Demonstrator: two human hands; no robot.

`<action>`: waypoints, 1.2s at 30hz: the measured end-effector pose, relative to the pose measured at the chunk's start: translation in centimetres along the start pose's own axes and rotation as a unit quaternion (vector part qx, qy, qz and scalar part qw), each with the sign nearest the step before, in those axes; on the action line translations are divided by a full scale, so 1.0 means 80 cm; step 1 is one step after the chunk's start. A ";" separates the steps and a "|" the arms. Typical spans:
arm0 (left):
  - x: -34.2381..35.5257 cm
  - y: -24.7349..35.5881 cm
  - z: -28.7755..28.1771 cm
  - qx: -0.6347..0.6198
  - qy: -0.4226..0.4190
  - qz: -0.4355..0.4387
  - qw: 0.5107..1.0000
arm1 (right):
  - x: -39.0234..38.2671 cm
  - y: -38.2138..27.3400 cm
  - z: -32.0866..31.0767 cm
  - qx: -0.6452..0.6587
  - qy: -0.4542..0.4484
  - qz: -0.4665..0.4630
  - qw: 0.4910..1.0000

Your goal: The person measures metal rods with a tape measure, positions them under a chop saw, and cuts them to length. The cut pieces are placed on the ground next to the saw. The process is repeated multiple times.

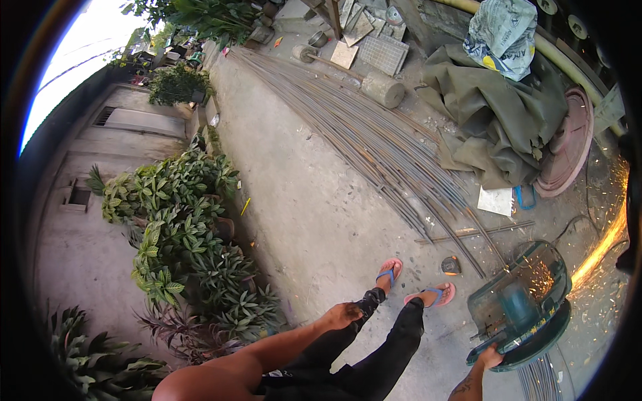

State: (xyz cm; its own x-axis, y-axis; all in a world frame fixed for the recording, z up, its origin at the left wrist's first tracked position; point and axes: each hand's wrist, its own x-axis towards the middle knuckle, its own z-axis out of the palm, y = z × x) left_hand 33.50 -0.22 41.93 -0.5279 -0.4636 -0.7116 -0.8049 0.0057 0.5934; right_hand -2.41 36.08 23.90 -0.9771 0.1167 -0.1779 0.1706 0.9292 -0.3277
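Note:
My right hand (492,357) is wrapped round the handle of a green chop saw (520,309) standing on the ground at the lower right. Orange sparks (605,247) stream from the saw toward the right edge. Rusty steel bars (374,150) lie in a long bundle across the ground, their near ends reaching toward the saw; its housing hides the cut. At my bent knee is my left hand (343,315), its fingers curled in with nothing visible in them. A black and orange tape measure (451,265) lies between my sandalled feet and the saw.
Cut grey rods (543,381) lie below the saw. A crumpled olive tarp (498,110), a white plastic sack (501,37) and a pinkish round lid (568,144) crowd the upper right. Potted plants (187,227) line the left wall. A concrete cylinder on a bar (382,89) lies beyond the bars.

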 end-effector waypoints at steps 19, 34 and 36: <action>-0.002 -0.003 0.010 -0.143 -0.011 -0.093 0.985 | -0.002 -0.011 -0.003 0.044 0.031 0.012 0.999; -0.003 0.016 0.005 -0.120 -0.004 -0.111 0.987 | -0.002 -0.008 -0.001 -0.003 0.016 0.025 1.000; -0.004 0.013 0.007 -0.121 0.004 -0.103 0.987 | -0.002 0.002 0.004 -0.016 0.020 0.024 0.999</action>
State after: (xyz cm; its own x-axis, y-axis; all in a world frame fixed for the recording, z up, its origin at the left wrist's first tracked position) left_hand 32.67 0.46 42.60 -0.3564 -0.4403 -0.8241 -0.8066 -0.3002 0.5092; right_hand -2.24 36.07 23.60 -0.9725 0.1744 -0.1544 0.2133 0.9329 -0.2903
